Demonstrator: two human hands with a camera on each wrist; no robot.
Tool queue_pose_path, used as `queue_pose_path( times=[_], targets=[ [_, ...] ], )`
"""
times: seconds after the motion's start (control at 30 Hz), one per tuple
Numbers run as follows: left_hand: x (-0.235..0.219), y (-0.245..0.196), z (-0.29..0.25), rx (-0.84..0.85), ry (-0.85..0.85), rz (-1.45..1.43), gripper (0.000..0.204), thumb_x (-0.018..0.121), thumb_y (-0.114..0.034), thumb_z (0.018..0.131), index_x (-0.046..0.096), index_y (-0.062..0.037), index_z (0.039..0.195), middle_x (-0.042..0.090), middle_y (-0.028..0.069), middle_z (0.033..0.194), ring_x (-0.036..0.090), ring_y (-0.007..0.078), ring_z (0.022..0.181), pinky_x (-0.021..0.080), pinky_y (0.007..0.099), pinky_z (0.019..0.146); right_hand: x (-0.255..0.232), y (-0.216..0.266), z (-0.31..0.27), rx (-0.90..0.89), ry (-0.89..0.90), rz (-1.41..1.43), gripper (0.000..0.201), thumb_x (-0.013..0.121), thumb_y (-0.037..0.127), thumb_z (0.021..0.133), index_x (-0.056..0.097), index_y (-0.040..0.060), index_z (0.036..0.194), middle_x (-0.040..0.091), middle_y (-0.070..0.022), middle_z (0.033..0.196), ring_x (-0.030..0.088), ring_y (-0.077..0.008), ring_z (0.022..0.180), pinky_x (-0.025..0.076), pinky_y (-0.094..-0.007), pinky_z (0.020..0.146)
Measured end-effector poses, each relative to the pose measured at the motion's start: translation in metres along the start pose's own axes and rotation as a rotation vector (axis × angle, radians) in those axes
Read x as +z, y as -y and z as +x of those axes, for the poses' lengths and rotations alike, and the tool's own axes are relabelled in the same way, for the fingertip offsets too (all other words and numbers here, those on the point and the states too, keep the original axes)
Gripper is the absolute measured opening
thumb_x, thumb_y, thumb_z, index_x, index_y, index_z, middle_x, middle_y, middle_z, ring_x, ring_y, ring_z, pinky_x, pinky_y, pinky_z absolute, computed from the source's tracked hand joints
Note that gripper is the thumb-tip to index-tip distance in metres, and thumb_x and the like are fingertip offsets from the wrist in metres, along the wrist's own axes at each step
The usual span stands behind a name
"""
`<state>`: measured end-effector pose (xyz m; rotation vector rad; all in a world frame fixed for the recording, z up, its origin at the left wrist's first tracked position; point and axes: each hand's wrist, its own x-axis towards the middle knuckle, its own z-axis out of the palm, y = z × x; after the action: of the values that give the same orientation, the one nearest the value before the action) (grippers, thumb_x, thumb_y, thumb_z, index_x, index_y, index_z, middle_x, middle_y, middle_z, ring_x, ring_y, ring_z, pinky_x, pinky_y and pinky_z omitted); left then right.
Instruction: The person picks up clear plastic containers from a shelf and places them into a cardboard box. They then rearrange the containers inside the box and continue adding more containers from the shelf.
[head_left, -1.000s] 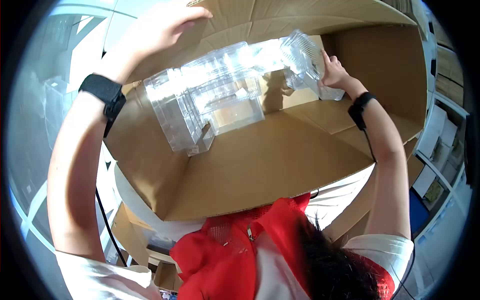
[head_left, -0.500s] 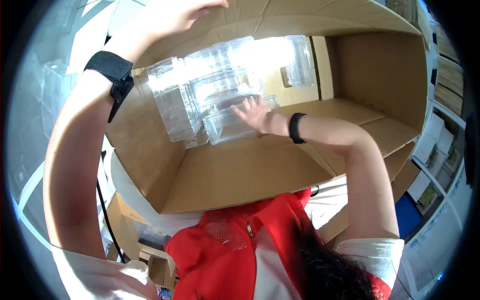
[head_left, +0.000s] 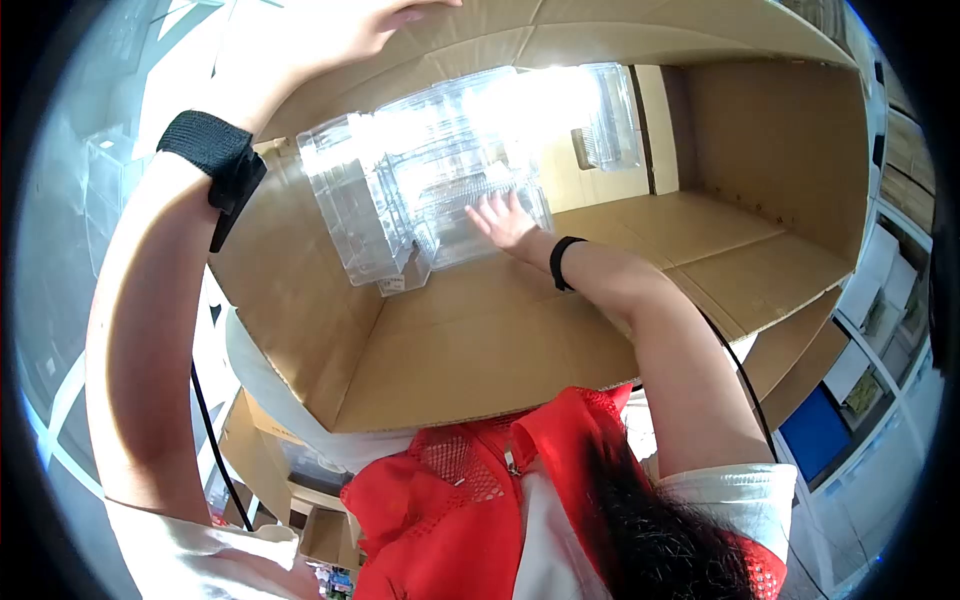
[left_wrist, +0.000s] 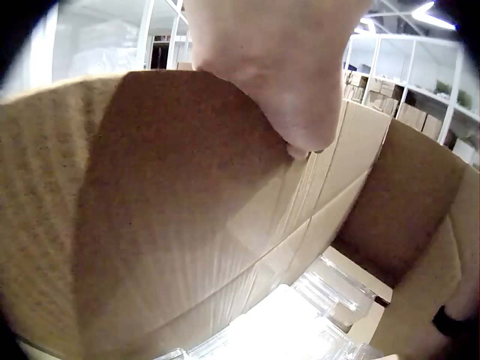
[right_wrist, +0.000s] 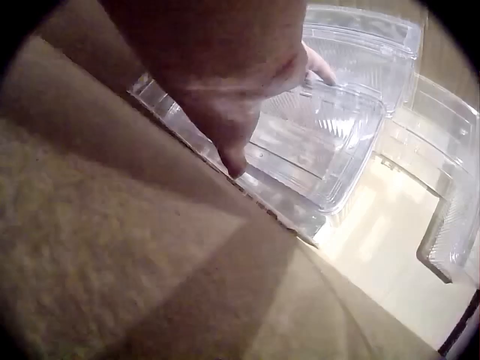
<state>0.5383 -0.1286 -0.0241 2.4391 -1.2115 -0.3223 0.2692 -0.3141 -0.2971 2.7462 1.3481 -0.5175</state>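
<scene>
A large cardboard box [head_left: 480,350] lies open before the person, with clear plastic containers [head_left: 355,205] packed on its left side. Spread fingers of the right hand [head_left: 508,225] touch a clear container in the middle; in the right wrist view this hand [right_wrist: 240,82] has its thumb at the near side of the container [right_wrist: 300,142]. The left hand [head_left: 340,35] rests at the far wall's upper edge, most of its fingers cut off by the frame. In the left wrist view that hand [left_wrist: 277,75] lies over the cardboard edge, its fingers mostly hidden.
Another clear container [head_left: 610,125] stands apart, right of the group and against the far side of the box. Bare cardboard shows in the box's right part. Shelving [head_left: 880,300] is at the right, and a smaller open carton [head_left: 325,535] sits below left. Glare whitens some containers.
The right hand has moved left from the container at the right to the one in the middle, which has shifted slightly up and back against the others. The left hand has slid a little upward.
</scene>
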Motion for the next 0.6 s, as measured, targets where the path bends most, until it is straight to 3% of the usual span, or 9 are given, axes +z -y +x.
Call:
queue_pose_path(
  times=[0.13,0.23,0.27,0.33,0.4,0.43,0.47,0.5,0.6],
  targets=[
    [-0.010,-0.015,0.001,-0.031,0.037,0.048,0.033,0.054,-0.003,0.080,0.057,-0.0089,0.112,0.062,0.0131,0.103,0.060,0.0257,0.091,0.048,0.0342,0.081,-0.010,0.003,0.006,-0.027,0.053,-0.067,0.047,0.043,0.017,0.086,0.040,0.0029,0.131,0.038,-0.0218,0.125,0.040,-0.0350,0.115,0.039,-0.0456,0.092],
    [-0.005,0.001,0.003,0.122,0.011,0.130,0.034,0.054,0.000,0.080,0.057,-0.0106,0.112,0.057,0.0140,0.110,0.057,0.0297,0.095,0.047,0.0355,0.083,-0.066,-0.038,0.018,-0.012,0.235,0.458,0.037,0.051,0.025,0.081,0.058,0.0028,0.109,0.044,-0.0180,0.123,0.042,-0.0297,0.114,0.042,-0.0434,0.086],
    [-0.002,0.008,0.004,0.192,-0.006,0.153,0.034,0.054,0.001,0.079,0.057,-0.0114,0.111,0.054,0.0145,0.113,0.056,0.0318,0.096,0.047,0.0361,0.083,-0.046,-0.048,0.019,0.091,-0.133,0.447,0.028,0.057,0.027,0.075,0.063,0.0056,0.093,0.052,-0.0133,0.110,0.048,-0.0268,0.104,0.043,-0.0393,0.083],
    [0.000,0.010,0.003,0.130,0.030,0.164,0.033,0.054,0.001,0.080,0.057,-0.0101,0.111,0.055,0.0139,0.113,0.056,0.0308,0.096,0.047,0.0353,0.082,-0.037,-0.092,0.019,0.265,-0.305,0.545,0.024,0.057,0.024,0.075,0.063,0.0060,0.089,0.055,-0.0114,0.098,0.053,-0.0274,0.093,0.043,-0.0394,0.081],
    [-0.001,0.006,0.004,0.092,0.047,0.169,0.032,0.054,-0.001,0.081,0.058,-0.0111,0.111,0.055,0.0123,0.112,0.057,0.0293,0.093,0.047,0.0336,0.079,-0.053,-0.138,0.002,0.572,-0.273,0.420,0.029,0.061,0.024,0.076,0.059,0.0080,0.100,0.053,-0.0136,0.110,0.053,-0.0303,0.096,0.045,-0.0389,0.082],
    [-0.004,0.002,0.004,0.082,0.046,0.173,0.032,0.055,-0.002,0.081,0.058,-0.0127,0.111,0.056,0.0110,0.113,0.058,0.0283,0.090,0.048,0.0324,0.076,0.003,-0.167,0.001,0.841,-0.393,0.660,0.037,0.062,0.027,0.077,0.057,0.0080,0.108,0.051,-0.0159,0.114,0.049,-0.0312,0.103,0.042,-0.0401,0.086],
    [-0.007,-0.002,0.005,0.072,0.043,0.178,0.032,0.055,-0.004,0.081,0.058,-0.0143,0.111,0.057,0.0097,0.113,0.059,0.0273,0.087,0.048,0.0313,0.074,-0.024,-0.177,-0.009,0.954,-0.113,0.319,0.052,0.063,0.031,0.078,0.048,0.0055,0.121,0.044,-0.0171,0.124,0.044,-0.0316,0.112,0.039,-0.0406,0.092],
    [-0.010,-0.008,0.005,0.043,0.049,0.242,0.033,0.056,-0.005,0.081,0.059,-0.0163,0.111,0.057,0.0086,0.113,0.060,0.0262,0.083,0.049,0.0305,0.071,-0.011,-0.200,-0.019,1.100,0.088,0.371,0.071,0.065,0.037,0.077,0.034,0.0044,0.131,0.035,-0.0170,0.132,0.038,-0.0325,0.119,0.034,-0.0438,0.097],
    [-0.018,-0.030,0.009,-0.076,0.117,0.364,0.035,0.057,-0.009,0.080,0.060,-0.0256,0.111,0.058,0.0034,0.113,0.062,0.0219,0.067,0.048,0.0271,0.058,0.018,-0.221,-0.034,1.387,0.359,0.376,0.107,0.073,0.048,0.066,0.009,0.0069,0.141,0.017,-0.0220,0.143,0.019,-0.0371,0.131,0.018,-0.0547,0.104]
  ],
)
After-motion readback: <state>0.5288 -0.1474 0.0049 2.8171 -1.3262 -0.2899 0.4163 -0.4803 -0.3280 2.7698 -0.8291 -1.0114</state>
